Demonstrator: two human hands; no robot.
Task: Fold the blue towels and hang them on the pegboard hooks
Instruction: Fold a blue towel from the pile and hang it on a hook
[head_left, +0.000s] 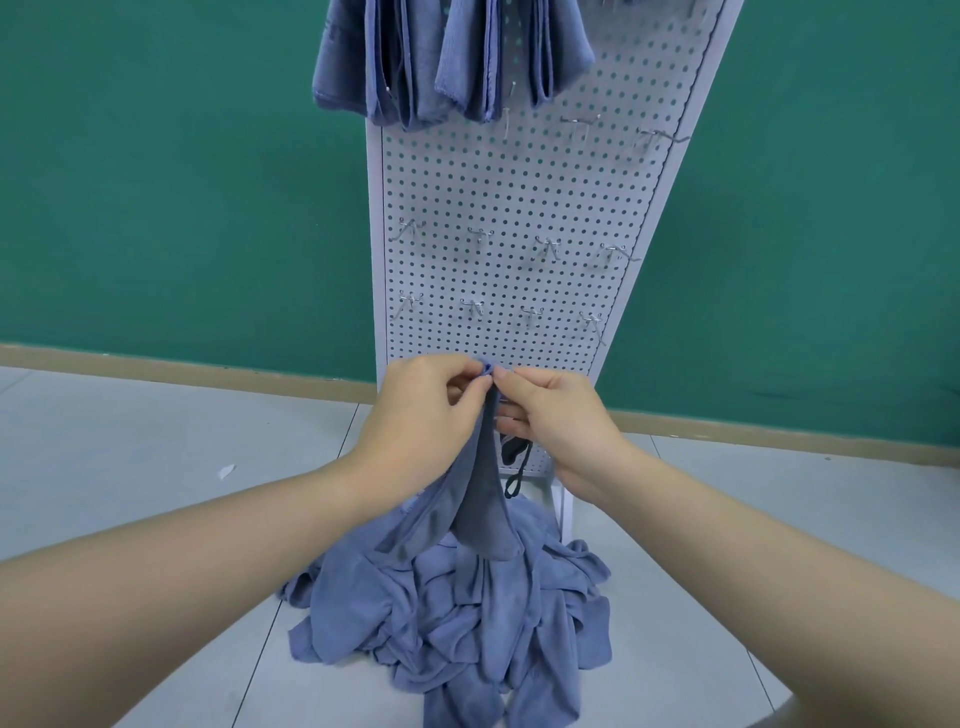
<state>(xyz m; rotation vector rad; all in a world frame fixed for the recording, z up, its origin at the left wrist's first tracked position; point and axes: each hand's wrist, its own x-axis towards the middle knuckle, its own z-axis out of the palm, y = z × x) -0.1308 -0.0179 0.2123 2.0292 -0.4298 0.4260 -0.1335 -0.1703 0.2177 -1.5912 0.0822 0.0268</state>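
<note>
Towel (480, 499) pinched at top corner by both hands, hanging straight down, long axis vertical, lower end resting on pile. Left hand (423, 415): thumb & forefinger closed on corner, other fingers curled round the cloth edge below. Right hand (553, 421): fingertips pinching same corner from opposite side, touching left fingertips; rest of fingers loosely bent. Corner held right in front of pegboard (498, 208), just below lowest hook row. Both hands about equally near; judged step: finding 2nd corner to start fold, so hands likely need to slide apart along top edge. Pile (457, 618) of loose towels on floor (156, 441) under hands, at pegboard foot, nothing containing it. Hung towels (447, 62) folded at board top, several to a row. Hooks (545, 248) in lower rows bare. Black cord (517, 470) by board base, purpose unclear.
</note>
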